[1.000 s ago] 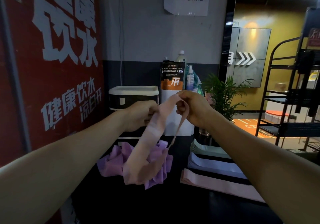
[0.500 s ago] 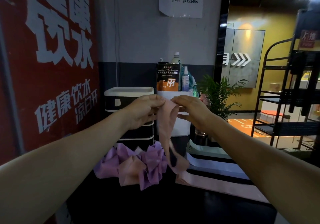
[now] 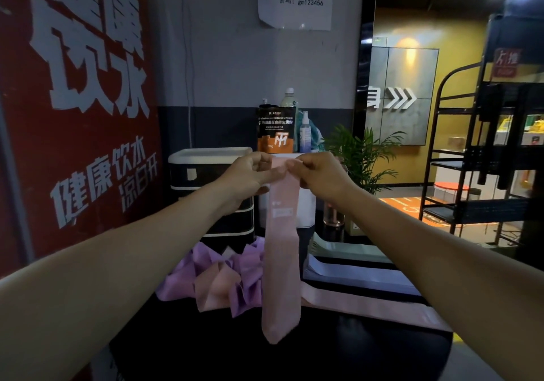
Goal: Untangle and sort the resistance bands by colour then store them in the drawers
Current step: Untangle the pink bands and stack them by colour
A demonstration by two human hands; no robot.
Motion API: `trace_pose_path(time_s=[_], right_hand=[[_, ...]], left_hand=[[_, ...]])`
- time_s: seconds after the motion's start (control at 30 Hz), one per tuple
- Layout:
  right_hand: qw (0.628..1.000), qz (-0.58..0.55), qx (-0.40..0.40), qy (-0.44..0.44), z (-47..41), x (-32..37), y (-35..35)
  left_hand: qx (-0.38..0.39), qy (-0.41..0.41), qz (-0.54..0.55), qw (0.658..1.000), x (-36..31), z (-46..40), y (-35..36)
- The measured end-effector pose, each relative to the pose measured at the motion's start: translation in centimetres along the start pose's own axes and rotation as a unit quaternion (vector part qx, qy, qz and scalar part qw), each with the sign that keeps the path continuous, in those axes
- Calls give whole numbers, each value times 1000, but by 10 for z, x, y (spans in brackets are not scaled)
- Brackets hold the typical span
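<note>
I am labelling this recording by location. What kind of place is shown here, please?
Probably a gym's reception corner: stretchy pink band held up, sorted bands on the counter, supplement pouch and wall arrow sign.

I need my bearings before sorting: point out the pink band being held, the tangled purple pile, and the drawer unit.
pink band [image 3: 282, 263], head view, middle of the hanging strip.
tangled purple pile [image 3: 179, 280], head view, left purple fold.
drawer unit [image 3: 203, 157], head view, white top's front edge.
</note>
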State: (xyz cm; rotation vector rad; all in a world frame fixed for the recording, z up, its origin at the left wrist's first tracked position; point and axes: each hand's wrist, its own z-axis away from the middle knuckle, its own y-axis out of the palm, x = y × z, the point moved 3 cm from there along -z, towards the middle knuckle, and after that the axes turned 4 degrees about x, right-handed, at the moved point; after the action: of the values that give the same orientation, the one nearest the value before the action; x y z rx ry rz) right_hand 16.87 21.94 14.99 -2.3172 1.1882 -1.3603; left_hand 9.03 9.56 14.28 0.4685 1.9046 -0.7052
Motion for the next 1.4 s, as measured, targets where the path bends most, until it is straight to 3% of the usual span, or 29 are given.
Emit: trace_pose_path(time_s=[0.17, 0.37, 0.57, 0.87, 1.2, 1.3, 1.4], right_hand=[[999, -11, -13, 31, 8, -5, -7], [999, 21, -27, 22, 18, -8, -20], [994, 8, -94, 56, 18, -15, -29], [978, -32, -162, 127, 21, -25, -43], [980, 27, -115, 161, 46, -46, -49], [982, 104, -73, 137, 53, -38, -48], [992, 85, -59, 75, 59, -24, -50]], left_hand=[[-32, 35, 17, 999, -2, 1, 7], [-19, 30, 29, 999, 0, 3, 22], [40, -78, -56, 995, 33, 15, 38], [106, -96, -109, 984, 47, 28, 60], [85, -11, 0, 996, 22, 28, 52], [96, -7, 1, 995, 14, 27, 55], [96, -5, -4, 995, 6, 27, 59]])
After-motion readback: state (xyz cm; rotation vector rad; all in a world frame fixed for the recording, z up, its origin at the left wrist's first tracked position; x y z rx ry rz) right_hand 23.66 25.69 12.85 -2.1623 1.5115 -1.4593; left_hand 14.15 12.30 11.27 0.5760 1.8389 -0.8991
